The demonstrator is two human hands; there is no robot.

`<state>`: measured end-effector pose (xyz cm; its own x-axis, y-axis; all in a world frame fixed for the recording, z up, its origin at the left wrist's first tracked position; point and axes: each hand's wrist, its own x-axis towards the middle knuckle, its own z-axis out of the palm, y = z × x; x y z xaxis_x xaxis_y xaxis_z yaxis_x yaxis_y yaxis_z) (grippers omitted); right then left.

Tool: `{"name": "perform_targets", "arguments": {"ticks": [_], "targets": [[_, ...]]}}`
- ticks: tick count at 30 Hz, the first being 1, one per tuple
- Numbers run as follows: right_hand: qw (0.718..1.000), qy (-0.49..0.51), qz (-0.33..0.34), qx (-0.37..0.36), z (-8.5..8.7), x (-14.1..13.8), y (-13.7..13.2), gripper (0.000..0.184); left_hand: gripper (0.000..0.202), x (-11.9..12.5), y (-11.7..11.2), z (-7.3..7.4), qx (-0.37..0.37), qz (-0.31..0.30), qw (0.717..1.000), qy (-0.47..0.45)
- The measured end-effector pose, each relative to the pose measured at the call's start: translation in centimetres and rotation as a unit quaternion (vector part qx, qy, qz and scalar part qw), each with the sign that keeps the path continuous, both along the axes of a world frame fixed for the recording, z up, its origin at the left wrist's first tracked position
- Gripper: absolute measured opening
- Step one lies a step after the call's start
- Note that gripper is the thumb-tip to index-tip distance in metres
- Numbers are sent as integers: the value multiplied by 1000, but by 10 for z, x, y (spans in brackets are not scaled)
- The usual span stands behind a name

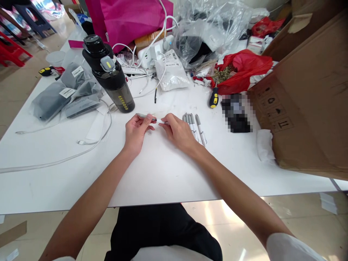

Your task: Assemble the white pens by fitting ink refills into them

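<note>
Over the white table (163, 174), both my hands meet on one grey-and-white pen (148, 117). My left hand (136, 131) pinches the pen's grey end between thumb and fingers. My right hand (178, 131) pinches the white end of the same pen. The pen lies level, just above the tabletop. Right beside my right hand, several similar pens (195, 125) lie side by side on the table.
A dark water bottle (110, 74) stands behind my left hand. Grey bagged packets (63, 96) and white cables (89, 139) lie to the left. A yellow-handled screwdriver (214, 98), red bag (243, 70), clear plastic bags and power strip (154, 54) sit at the back. A big cardboard box (307, 105) fills the right.
</note>
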<state>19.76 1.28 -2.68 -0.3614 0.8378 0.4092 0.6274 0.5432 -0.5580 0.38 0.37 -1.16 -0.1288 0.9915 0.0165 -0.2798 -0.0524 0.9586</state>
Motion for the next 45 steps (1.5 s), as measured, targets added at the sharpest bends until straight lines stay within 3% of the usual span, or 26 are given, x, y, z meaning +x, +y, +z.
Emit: {"name": "perform_targets", "arguments": {"ticks": [4, 12, 19, 42, 45], "targets": [[1000, -14, -14, -2, 1, 3, 2, 29, 54, -3, 3, 4, -14, 14, 1000, -18], [993, -115, -11, 11, 15, 6, 2, 45, 54, -4, 5, 1, -11, 23, 998, -51], [995, -97, -25, 12, 12, 8, 4, 43, 49, -7, 8, 0, -12, 56, 997, -49], [991, -134, 1, -2, 16, 8, 2, 51, 45, -4, 1, 2, 0, -23, 1000, 12], [991, -137, -5, 1, 17, 8, 1, 52, 48, -4, 1, 4, -12, -11, 1000, 3]]}}
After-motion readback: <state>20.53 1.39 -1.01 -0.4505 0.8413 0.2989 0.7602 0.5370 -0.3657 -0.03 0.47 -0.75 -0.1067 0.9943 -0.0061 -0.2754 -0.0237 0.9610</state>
